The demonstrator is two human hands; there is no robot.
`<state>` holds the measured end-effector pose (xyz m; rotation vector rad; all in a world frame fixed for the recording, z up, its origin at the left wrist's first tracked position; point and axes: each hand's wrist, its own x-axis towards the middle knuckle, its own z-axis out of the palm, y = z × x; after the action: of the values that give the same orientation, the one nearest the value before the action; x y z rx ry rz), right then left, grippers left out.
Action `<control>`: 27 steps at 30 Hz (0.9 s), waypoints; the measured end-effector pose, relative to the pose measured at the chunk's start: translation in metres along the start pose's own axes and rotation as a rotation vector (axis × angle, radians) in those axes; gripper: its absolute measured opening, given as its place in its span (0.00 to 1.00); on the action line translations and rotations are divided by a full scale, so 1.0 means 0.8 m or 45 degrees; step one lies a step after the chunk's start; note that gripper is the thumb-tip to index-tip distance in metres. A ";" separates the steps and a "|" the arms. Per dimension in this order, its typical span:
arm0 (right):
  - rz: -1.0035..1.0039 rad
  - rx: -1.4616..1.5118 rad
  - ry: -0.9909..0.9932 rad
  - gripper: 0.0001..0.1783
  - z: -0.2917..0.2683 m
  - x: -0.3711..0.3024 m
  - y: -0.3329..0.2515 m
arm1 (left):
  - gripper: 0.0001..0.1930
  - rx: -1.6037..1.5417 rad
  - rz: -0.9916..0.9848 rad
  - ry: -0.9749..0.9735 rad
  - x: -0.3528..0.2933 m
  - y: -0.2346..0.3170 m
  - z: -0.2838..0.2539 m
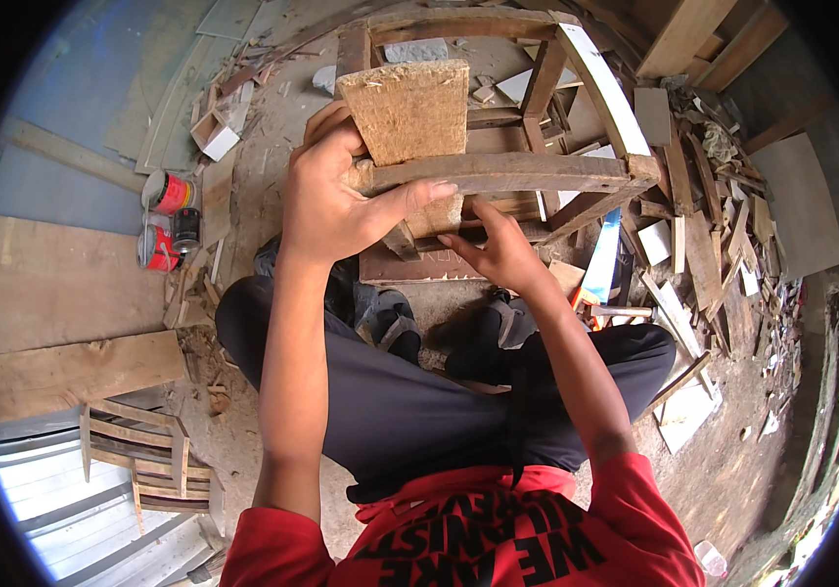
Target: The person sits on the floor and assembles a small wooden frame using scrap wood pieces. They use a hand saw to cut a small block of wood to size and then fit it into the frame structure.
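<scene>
Sandpaper block (408,110), a tan rough-faced slab, stands tilted against the top rail (527,172) of a bare wooden chair frame (590,88) at about 12 o'clock, just above the middle of the view. The left hand (336,201) grips it where block and rail meet: the fingers (326,119) curl around the block's left edge and the thumb lies flat along the front of the rail, so this hand is closed on the block and the rail together. The right hand (502,249) sits just below the rail at 1 o'clock from centre, fingers half open and spread, the index tip touching the lower edge of the block; it clasps nothing that can be seen. The person sits with dark trousers and grey sandals (390,323) under the frame, feet on a dusty floor (272,147). Two red tins (167,192) stand together at 10 o'clock beside wide planks (57,284). A small slatted stool (140,455) lies at 8 o'clock. Offcuts and splinters of wood (703,235) are heaped at 3 o'clock, well apart from the hands.
</scene>
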<state>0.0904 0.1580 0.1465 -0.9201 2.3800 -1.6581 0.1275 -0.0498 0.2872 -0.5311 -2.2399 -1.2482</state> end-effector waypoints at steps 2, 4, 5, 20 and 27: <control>-0.019 -0.035 0.007 0.26 -0.003 -0.003 -0.002 | 0.20 -0.007 -0.069 0.063 -0.001 0.001 0.003; -0.129 -0.147 0.060 0.30 -0.005 -0.007 0.002 | 0.20 -0.028 -0.080 0.060 0.000 0.002 0.003; -0.124 -0.133 0.056 0.31 -0.005 -0.009 0.002 | 0.20 -0.039 -0.087 0.058 0.000 0.001 0.004; -0.194 0.152 0.356 0.34 -0.005 -0.013 0.008 | 0.19 -0.110 -0.090 0.070 -0.001 -0.002 0.005; -0.136 0.122 0.449 0.32 0.025 -0.023 -0.005 | 0.19 -0.172 -0.022 0.087 -0.001 -0.004 0.010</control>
<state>0.1149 0.1505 0.1376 -0.8093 2.4700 -2.1107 0.1241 -0.0446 0.2811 -0.5124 -2.1191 -1.4122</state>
